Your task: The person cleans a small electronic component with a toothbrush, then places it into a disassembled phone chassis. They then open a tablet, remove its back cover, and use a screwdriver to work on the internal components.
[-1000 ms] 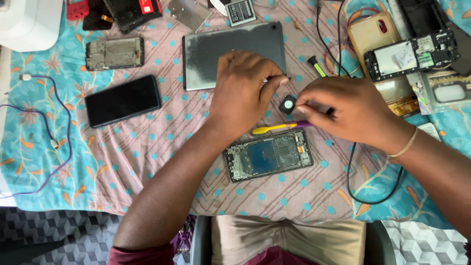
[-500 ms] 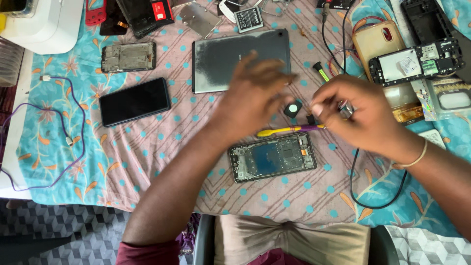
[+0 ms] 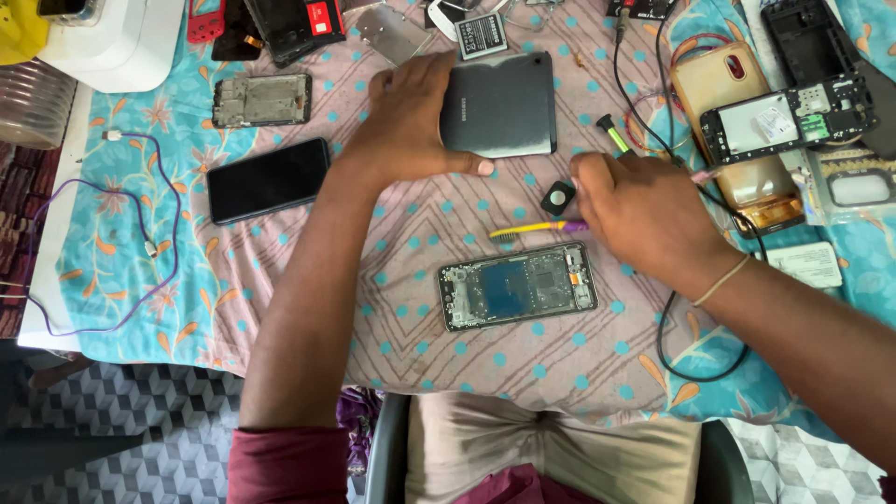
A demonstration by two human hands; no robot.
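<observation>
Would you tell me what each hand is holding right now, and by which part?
The left hand grips the grey tablet by its left edge. The right hand rests by the small black part; its grip cannot be told.

tablet (image 3: 504, 105) behind opened phone (image 3: 518, 286), brush (image 3: 532, 229) between them

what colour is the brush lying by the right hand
Yellow handle with a purple end, seen in the head view: the brush lies just above the opened phone.

Bare patterned cloth (image 3: 411, 243) lies open at nine o'clock of the opened phone frame (image 3: 518, 287). At twelve o'clock, a yellow brush (image 3: 527, 229) and small black square part (image 3: 558, 198) crowd the way; black cable (image 3: 667, 322) loops at three.
</observation>
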